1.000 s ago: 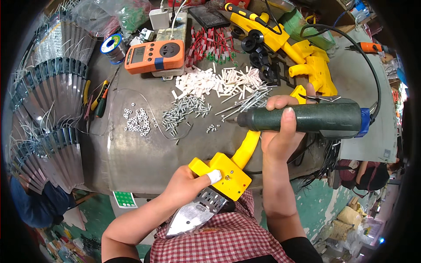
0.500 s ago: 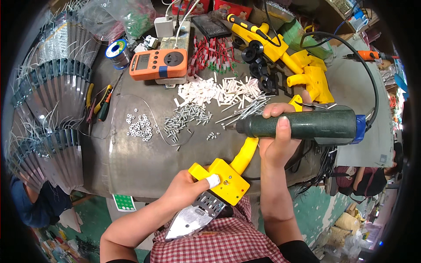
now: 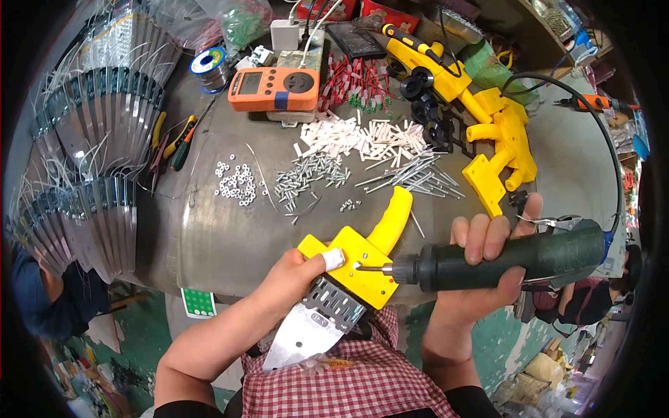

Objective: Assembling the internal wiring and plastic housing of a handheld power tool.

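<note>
My left hand [image 3: 293,282], its thumb wrapped in white, is closed on a yellow plastic tool housing [image 3: 347,249] with a curved handle. From the housing's lower side extends a flat metal blade [image 3: 300,343] with a slotted section, reaching down over my checked apron. My right hand [image 3: 481,240] grips a dark green electric screwdriver [image 3: 550,256] lying nearly level. Its bit points left and meets a screw [image 3: 357,265] on the housing's face. Small screws [image 3: 350,205] lie on the table just beyond the housing.
White nuts [image 3: 237,184], short screws [image 3: 310,175], long screws [image 3: 421,177] and white sleeves [image 3: 331,136] lie in piles. Behind them stands an orange multimeter [image 3: 273,88]. Yellow housings [image 3: 512,139] occupy the right, fanned metal blades [image 3: 90,146] the left. The screwdriver's cable [image 3: 619,160] arches at right.
My right hand has brought the electric screwdriver down and rightward from over the screw piles, so its bit now meets the housing. My left hand keeps hold of the housing, which has shifted slightly.
</note>
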The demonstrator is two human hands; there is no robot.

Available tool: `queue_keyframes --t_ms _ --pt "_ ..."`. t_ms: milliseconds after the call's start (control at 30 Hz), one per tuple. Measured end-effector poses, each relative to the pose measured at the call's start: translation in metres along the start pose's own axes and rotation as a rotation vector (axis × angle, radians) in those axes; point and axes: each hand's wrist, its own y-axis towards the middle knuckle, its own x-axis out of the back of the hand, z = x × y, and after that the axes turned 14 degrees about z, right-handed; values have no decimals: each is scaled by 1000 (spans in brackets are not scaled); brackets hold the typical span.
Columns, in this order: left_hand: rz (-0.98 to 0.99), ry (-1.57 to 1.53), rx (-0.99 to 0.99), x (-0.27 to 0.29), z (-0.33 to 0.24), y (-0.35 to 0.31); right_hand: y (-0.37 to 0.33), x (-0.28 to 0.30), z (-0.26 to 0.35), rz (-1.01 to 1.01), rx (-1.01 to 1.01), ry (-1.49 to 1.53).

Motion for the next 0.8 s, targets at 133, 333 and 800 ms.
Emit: queue_keyframes --t_ms 133,333,800 --pt "9 -7 -5 2 3 0 -12 2 -3 -11 -42 26" --pt "-3 -21 -20 0 4 -3 -19 8 -9 -37 -83 78" --pt "-20 -1 6 -4 -1 -4 -22 16 -14 -70 -97 68"
